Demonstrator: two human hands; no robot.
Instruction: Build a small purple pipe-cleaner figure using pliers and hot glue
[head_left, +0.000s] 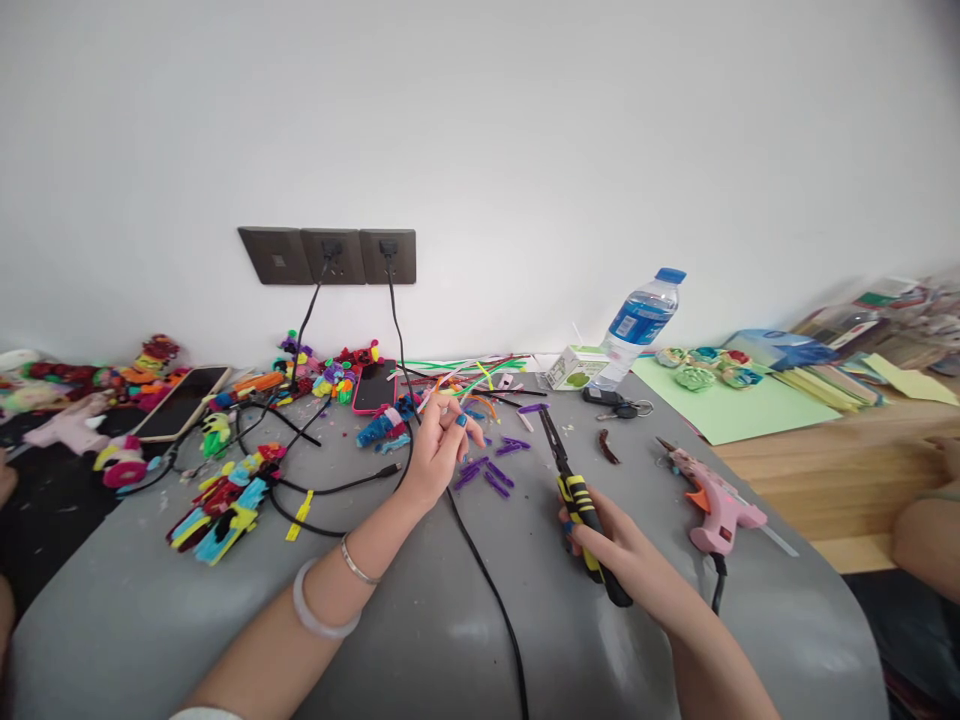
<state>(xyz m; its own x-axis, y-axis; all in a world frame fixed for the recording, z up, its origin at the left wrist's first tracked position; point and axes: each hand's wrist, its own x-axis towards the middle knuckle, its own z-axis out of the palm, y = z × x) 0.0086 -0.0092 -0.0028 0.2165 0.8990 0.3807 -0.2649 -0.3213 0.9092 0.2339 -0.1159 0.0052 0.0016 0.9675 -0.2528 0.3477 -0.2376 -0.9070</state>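
My right hand (600,540) is wrapped round long-nose pliers (576,500) with yellow and black handles. Their jaws point away from me, and a short purple piece (532,408) shows at the tip. My left hand (439,450) is raised over the table with its fingers curled and the thumb bent in against them. Whatever its fingers may hold is hidden. Several bent purple pipe cleaner pieces (499,478) lie on the grey table between my hands. Behind my left hand spread loose coloured pipe cleaners (480,378).
A pink glue gun (721,510) lies at right, near car keys (626,408). A water bottle (637,325) leans against the wall beside a small carton (577,368). Black cables (480,560) cross the table. Pipe cleaner figures (225,510) and a phone (184,403) lie left.
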